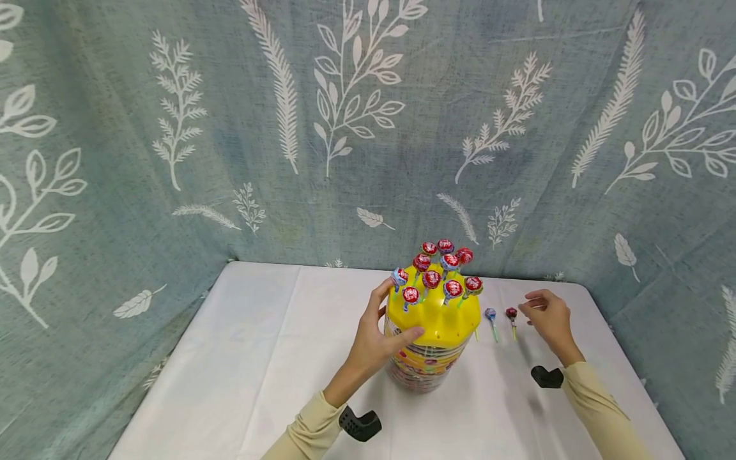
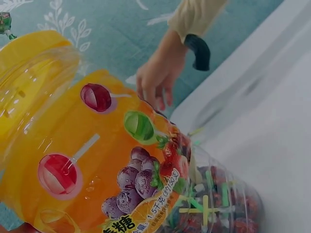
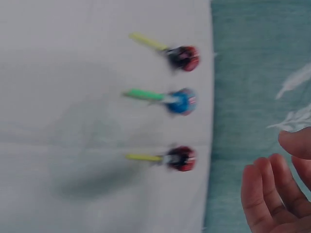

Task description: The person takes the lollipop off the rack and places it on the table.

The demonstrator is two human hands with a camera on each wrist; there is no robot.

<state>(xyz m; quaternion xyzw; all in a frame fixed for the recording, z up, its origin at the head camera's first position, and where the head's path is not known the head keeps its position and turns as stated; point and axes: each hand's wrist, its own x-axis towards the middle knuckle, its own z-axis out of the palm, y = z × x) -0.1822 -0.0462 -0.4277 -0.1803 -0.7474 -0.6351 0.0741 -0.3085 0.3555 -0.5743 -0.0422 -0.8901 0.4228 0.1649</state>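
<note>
A clear candy jar with a yellow lid stands upright on the table. Several wrapped lollipops stick up out of the lid's holes. My left hand grips the lid from the left, thumb across its front. In the left wrist view the jar's orange fruit label fills much of the picture, with lollipops showing below it. My right hand hovers with bent, loose fingers and holds nothing. Beside it lie a dark red lollipop, a blue one and another red one.
A white cloth covers the table. Behind it and at both sides hangs a grey-green curtain with white leaf prints. Each wrist carries a black camera mount.
</note>
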